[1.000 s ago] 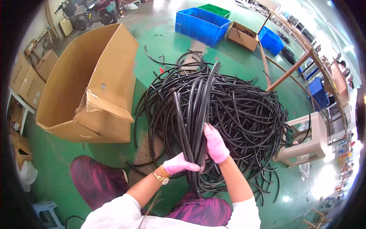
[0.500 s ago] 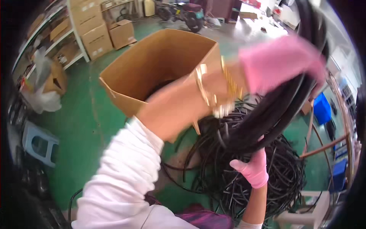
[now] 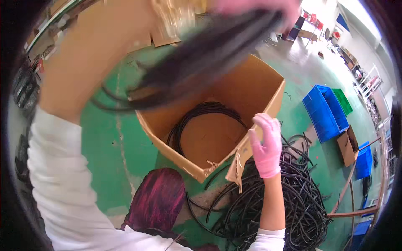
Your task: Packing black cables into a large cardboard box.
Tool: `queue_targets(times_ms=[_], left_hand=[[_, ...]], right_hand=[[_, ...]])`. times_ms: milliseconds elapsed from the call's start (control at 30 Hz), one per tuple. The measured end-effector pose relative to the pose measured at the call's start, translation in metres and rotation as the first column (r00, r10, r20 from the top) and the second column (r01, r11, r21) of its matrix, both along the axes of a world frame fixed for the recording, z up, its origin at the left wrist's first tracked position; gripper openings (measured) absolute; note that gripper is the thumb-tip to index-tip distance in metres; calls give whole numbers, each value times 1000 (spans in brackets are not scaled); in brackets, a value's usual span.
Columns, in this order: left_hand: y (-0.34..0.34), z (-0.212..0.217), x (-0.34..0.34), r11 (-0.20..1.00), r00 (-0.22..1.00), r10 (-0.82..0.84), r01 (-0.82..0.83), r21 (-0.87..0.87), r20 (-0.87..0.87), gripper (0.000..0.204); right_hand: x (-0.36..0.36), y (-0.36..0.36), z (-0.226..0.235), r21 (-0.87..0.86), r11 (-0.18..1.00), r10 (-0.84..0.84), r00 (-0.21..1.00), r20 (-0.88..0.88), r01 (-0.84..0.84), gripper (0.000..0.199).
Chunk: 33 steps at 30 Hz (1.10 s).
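My left hand (image 3: 255, 5), in a pink glove, is blurred at the top of the view. It grips a looped bundle of black tubing (image 3: 197, 62), held above a cardboard box (image 3: 268, 90). Inside the box, a coil of black tubing (image 3: 180, 129) lies around the bottom. My right hand (image 3: 267, 146), also pink-gloved, is at the box's right side, thumb and fingers apart and nothing in it. Whether its fingertips touch the rim I cannot tell. Below it a large tangled heap of black tubing (image 3: 293, 196) lies on the floor, beside the box's torn near corner.
Blue bins (image 3: 320, 113) and a green bin (image 3: 342, 101) stand to the right, with a small cardboard box (image 3: 347, 146) close by. A metal frame (image 3: 356, 213) crosses the lower right. My knee (image 3: 157, 196) is just in front of the box. Shelving runs along the far left.
My left hand has swung the tubing bundle from the right, above the heap, leftward over the box. My right hand has moved from under the bundle up to the box's right side.
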<state>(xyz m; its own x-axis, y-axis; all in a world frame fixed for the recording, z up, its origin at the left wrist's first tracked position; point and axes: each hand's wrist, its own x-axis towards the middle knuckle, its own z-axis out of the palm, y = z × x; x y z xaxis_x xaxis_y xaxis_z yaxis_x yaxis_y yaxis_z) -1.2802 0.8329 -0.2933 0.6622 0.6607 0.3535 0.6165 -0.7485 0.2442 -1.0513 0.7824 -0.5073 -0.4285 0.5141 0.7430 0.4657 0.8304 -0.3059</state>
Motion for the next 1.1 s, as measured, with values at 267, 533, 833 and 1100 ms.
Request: queue_targets(times_ms=[267, 533, 833, 1100], left_hand=[[78, -362, -11, 507, 740, 616, -634, -584, -269, 33], [118, -543, 78, 178, 683, 683, -500, -848, -259, 66], [54, -612, 29, 381, 958, 54, -280, -881, -281, 92], [176, -411, -40, 743, 784, -408, -12, -670, -467, 33]], right_hand=[[-26, 10, -33, -233, 971, -8, 985, 174, 49, 9], [-19, 10, -33, -388, 910, -50, 970, 237, 142, 10], [-22, 10, -31, -454, 870, -62, 956, 287, 192, 31], [-32, 9, -26, -447, 882, -49, 972, 228, 150, 22]])
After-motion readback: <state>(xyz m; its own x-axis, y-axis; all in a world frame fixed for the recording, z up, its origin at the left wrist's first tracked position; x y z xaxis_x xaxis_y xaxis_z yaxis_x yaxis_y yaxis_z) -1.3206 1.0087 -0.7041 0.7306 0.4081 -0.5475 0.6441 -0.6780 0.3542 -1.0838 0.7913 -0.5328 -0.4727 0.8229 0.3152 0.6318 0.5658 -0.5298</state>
